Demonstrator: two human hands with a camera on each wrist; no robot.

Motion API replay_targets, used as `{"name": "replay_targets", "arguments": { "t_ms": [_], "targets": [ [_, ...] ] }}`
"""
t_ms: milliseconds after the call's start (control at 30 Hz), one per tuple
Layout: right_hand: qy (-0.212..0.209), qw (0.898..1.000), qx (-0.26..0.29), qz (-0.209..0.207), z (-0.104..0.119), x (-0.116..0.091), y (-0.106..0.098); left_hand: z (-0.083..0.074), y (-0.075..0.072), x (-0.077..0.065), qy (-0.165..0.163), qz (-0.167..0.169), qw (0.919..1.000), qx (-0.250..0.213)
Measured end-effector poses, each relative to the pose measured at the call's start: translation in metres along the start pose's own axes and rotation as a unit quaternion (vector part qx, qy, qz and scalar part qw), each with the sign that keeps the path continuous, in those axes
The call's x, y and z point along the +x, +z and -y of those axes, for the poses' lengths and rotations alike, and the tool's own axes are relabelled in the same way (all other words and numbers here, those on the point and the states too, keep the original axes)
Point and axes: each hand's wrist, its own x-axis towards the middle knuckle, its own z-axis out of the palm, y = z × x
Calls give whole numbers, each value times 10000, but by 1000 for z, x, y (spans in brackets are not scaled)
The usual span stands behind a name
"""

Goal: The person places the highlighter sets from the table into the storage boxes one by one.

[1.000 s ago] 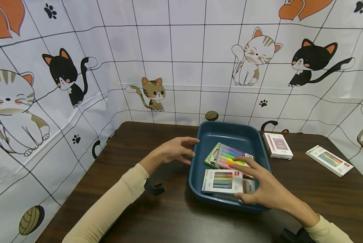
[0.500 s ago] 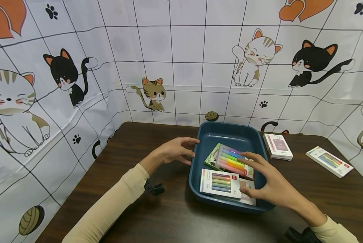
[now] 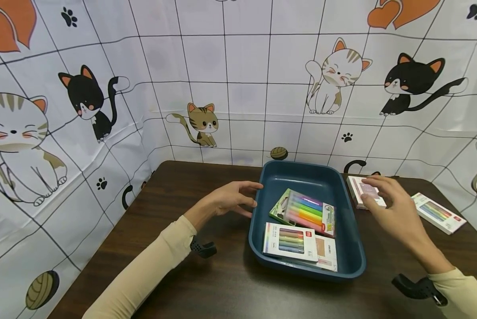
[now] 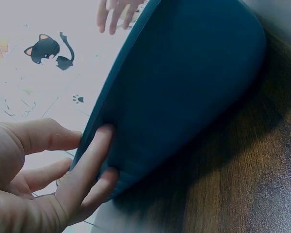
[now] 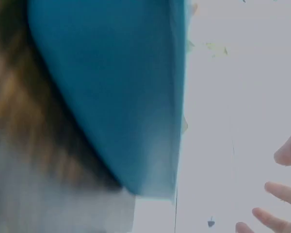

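The left hand rests its loosely bent fingers against the outer left side of a blue tray on the dark wooden worktop. The right hand has its thumb and fingers spread wide with nothing between them; in the head view it overlaps a white box with a pinkish panel, which lies just beside the tray's right side; whether they touch is unclear. Farther right lies a flat white box with coloured stripes. Inside the tray, a clear pack of rainbow markers partly covers a green pack; nearer the person, a striped-window box overlaps another pale box.
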Motion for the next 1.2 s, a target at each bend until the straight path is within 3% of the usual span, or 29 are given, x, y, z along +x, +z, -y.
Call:
{"name": "replay_targets", "arguments": {
  "t_ms": [200, 333, 467, 633, 1200],
  "targets": [
    [722, 9960, -518, 54, -43, 15, -18, 1, 1, 0, 14, 19, 10000, -62],
    [948, 9929, -699, -134, -68, 20, -20, 2, 0, 0, -1, -5, 9999, -129],
    [1152, 9903, -779, -42, -84, 23, -18, 2, -1, -1, -36, -12, 9998, -183],
    [1329, 9872, -878, 47, -94, 24, -11, 2, -1, -1, -25, 43, 9998, -182],
    [1346, 9860, -909, 383, -103, 29, 8, 2, -2, 0, -36, 36, 9999, -156]
  ]
}}
